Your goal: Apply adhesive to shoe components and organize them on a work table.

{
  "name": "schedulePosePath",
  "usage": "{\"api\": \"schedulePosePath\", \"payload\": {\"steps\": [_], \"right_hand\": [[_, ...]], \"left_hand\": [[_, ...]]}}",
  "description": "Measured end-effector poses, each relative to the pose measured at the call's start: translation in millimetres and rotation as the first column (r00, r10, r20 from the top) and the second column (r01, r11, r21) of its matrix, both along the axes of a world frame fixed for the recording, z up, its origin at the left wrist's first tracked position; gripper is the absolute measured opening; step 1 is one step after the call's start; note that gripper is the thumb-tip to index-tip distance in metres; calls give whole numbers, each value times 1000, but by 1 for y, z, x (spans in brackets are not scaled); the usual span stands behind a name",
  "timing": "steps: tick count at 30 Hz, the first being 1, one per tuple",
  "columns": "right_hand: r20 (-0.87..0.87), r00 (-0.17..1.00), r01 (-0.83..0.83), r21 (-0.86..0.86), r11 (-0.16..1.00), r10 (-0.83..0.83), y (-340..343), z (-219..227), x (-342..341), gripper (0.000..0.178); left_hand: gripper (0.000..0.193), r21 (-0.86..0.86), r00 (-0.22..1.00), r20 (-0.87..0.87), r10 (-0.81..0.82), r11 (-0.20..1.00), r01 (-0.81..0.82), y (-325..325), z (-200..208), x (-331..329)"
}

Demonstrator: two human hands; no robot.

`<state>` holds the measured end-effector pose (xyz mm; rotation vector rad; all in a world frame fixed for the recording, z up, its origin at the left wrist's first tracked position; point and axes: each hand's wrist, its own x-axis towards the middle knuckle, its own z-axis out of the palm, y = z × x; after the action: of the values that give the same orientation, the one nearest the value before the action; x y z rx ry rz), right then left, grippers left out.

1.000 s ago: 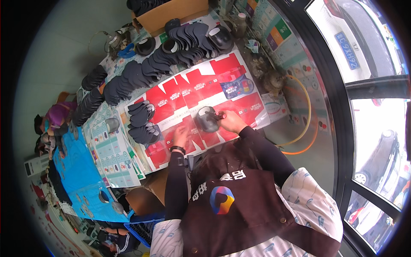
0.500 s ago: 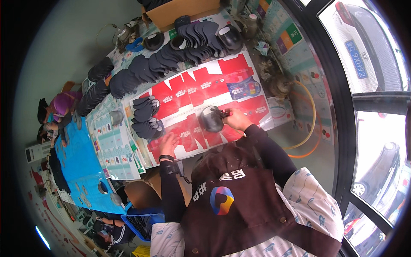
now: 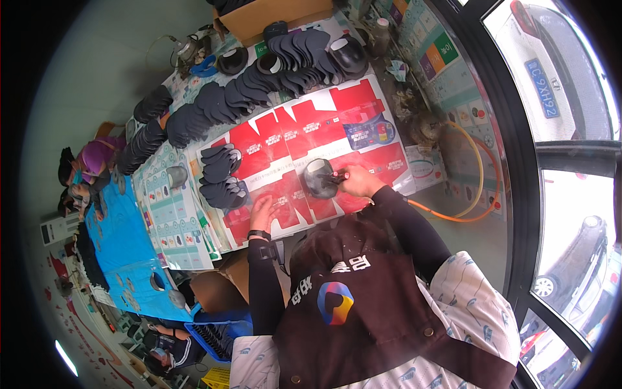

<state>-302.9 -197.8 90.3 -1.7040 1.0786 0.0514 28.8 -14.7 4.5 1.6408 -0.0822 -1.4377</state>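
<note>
On the printed red-and-white cardboard sheet (image 3: 337, 142) stands a round black pot (image 3: 319, 186) with something pale inside its mouth. My right hand (image 3: 357, 182) is at the pot's right side, its fingers closed round a short dark handle (image 3: 337, 177) at the rim. Whether that handle belongs to the pot or to a brush dipped in it, I cannot tell. My left hand (image 3: 261, 211) hovers over the sheet's near left part, fingers stretched and holding nothing visible. Close to it lie short stacks of dark curved pads (image 3: 220, 175).
A long row of dark pads (image 3: 220, 104) spans the table's far side, ending near another black pot (image 3: 348, 57). A cardboard box (image 3: 278, 19) stands behind. Yellow and orange hoses (image 3: 481, 175) loop at the right. Other people sit by a blue-covered table (image 3: 120, 240) at left.
My left hand has moved slightly right and up, its fingers now closer together. My right hand stays by the pot, its handle lowered a little. The orange hose has shifted.
</note>
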Motion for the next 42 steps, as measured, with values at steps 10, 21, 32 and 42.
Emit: {"api": "schedulePosePath", "payload": {"steps": [10, 21, 32, 42], "right_hand": [[4, 1000, -5, 36, 999, 5, 5, -7, -8, 33], [42, 998, -55, -28, 998, 56, 10, -3, -10, 31], [89, 996, 15, -26, 1000, -13, 8, -8, -24, 29], [94, 995, 51, -59, 997, -45, 0, 7, -66, 32]], "left_hand": [[33, -12, 1000, 6, -24, 1000, 24, -11, 9, -17], [28, 56, 982, 105, -158, 987, 153, -48, -15, -37], [31, 179, 823, 334, -461, 888, 424, -70, -43, -50], [27, 340, 590, 474, -654, 754, 562, -84, -39, -74]]}}
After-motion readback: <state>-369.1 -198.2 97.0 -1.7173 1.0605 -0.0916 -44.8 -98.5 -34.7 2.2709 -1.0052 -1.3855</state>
